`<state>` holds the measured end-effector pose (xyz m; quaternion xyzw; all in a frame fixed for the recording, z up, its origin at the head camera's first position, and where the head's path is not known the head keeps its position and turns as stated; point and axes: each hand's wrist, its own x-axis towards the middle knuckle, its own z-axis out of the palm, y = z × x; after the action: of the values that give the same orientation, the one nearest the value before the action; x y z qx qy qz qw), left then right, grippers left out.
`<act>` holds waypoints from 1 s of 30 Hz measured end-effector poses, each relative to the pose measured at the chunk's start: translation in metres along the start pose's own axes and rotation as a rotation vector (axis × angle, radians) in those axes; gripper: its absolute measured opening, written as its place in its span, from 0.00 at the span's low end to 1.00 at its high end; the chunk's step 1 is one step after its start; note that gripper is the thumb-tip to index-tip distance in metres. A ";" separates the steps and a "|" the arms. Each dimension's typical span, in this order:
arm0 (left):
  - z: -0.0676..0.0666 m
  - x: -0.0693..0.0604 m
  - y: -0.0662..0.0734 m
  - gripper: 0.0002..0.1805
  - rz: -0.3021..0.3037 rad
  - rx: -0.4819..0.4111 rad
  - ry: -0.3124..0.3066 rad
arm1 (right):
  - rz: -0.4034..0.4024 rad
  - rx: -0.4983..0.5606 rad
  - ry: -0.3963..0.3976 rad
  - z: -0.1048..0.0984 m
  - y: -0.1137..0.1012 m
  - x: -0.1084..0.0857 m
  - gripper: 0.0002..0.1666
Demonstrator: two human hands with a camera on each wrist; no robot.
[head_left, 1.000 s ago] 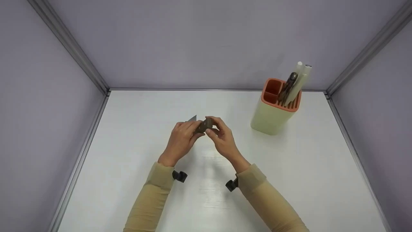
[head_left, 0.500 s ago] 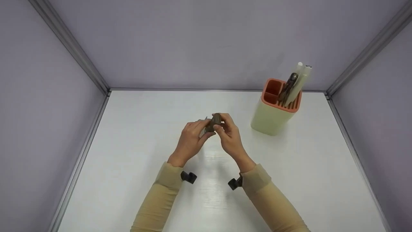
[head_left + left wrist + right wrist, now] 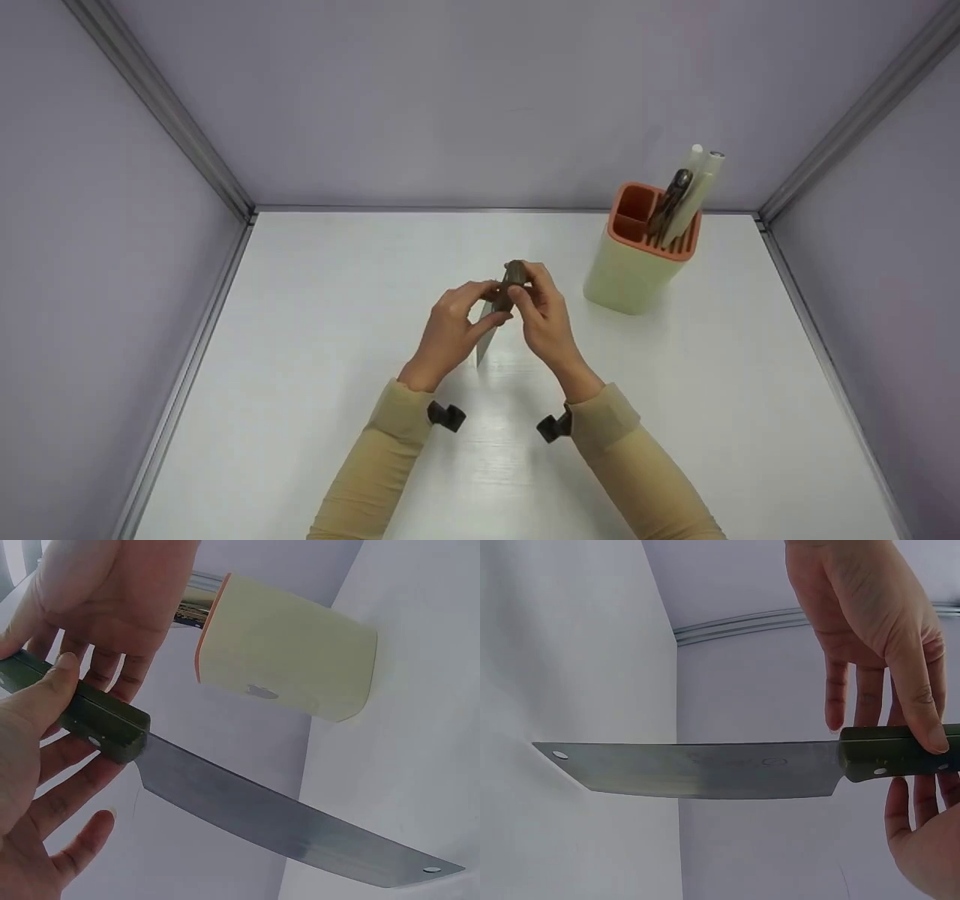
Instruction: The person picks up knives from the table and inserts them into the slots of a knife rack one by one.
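Note:
A kitchen knife with a dark green handle (image 3: pixel 105 720) and a broad steel blade (image 3: pixel 705 771) is held above the table, its blade pointing downward. My left hand (image 3: pixel 450 326) pinches the handle near the blade, thumb on one face and some fingers spread behind. On the upper part of the handle my right hand (image 3: pixel 546 315) has its grip, thumb and fingers on opposite sides. A small hole (image 3: pixel 432 869) shows near the blade's tip. In the head view the hands cover much of the handle.
A pale green knife block (image 3: pixel 626 277) with an orange top (image 3: pixel 632 228) stands at the back right of the white table (image 3: pixel 337 285). White handles (image 3: pixel 694 196) and a dark handle (image 3: pixel 679 184) stick up from it. Grey walls (image 3: pixel 480 105) enclose the table.
Both hands have moved a little to the right with the knife. The blade has swung from pointing away to hanging down toward the person. The knife block has stayed put.

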<state>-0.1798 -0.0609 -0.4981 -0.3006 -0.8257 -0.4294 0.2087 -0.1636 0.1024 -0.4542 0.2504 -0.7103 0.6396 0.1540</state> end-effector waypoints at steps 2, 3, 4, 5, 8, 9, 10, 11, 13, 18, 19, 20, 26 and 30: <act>0.000 -0.001 0.002 0.19 -0.009 -0.017 -0.005 | 0.009 0.009 0.016 -0.003 0.001 0.000 0.21; 0.001 -0.001 0.003 0.18 -0.014 -0.026 -0.012 | 0.015 0.017 0.025 -0.004 0.004 0.000 0.20; 0.001 -0.002 0.005 0.17 -0.019 -0.033 -0.021 | 0.021 0.027 0.032 -0.006 0.008 0.000 0.20; 0.002 -0.002 0.006 0.17 -0.022 -0.042 -0.034 | 0.028 0.042 0.037 -0.008 0.012 0.000 0.20; 0.004 -0.004 0.009 0.19 -0.032 -0.062 -0.091 | 0.053 0.086 0.052 -0.013 0.025 -0.001 0.18; 0.005 -0.004 0.010 0.20 -0.035 -0.064 -0.109 | 0.060 0.095 0.058 -0.015 0.029 -0.001 0.18; 0.006 -0.005 0.010 0.21 -0.037 -0.067 -0.127 | 0.062 0.106 0.062 -0.017 0.031 -0.002 0.18; 0.007 -0.005 0.010 0.23 -0.037 -0.073 -0.142 | 0.062 0.116 0.065 -0.018 0.032 -0.001 0.19; 0.009 -0.007 0.011 0.24 -0.037 -0.082 -0.165 | 0.054 0.124 0.073 -0.021 0.034 -0.001 0.20; 0.012 -0.008 0.011 0.25 -0.039 -0.105 -0.177 | 0.017 0.182 0.069 -0.030 0.037 0.001 0.26; 0.013 -0.008 0.011 0.25 -0.041 -0.104 -0.176 | 0.013 0.194 0.067 -0.032 0.038 0.001 0.27; 0.014 -0.008 0.011 0.25 -0.042 -0.105 -0.177 | 0.010 0.209 0.065 -0.034 0.038 0.001 0.27; 0.018 -0.009 0.012 0.25 -0.056 -0.108 -0.175 | 0.017 0.283 0.060 -0.044 0.039 0.000 0.26; 0.022 -0.009 0.011 0.25 -0.083 -0.112 -0.177 | 0.030 0.271 0.075 -0.051 0.038 -0.001 0.30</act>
<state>-0.1672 -0.0407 -0.5089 -0.3139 -0.8272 -0.4551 0.1000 -0.1893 0.1549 -0.4798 0.2342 -0.6150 0.7406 0.1354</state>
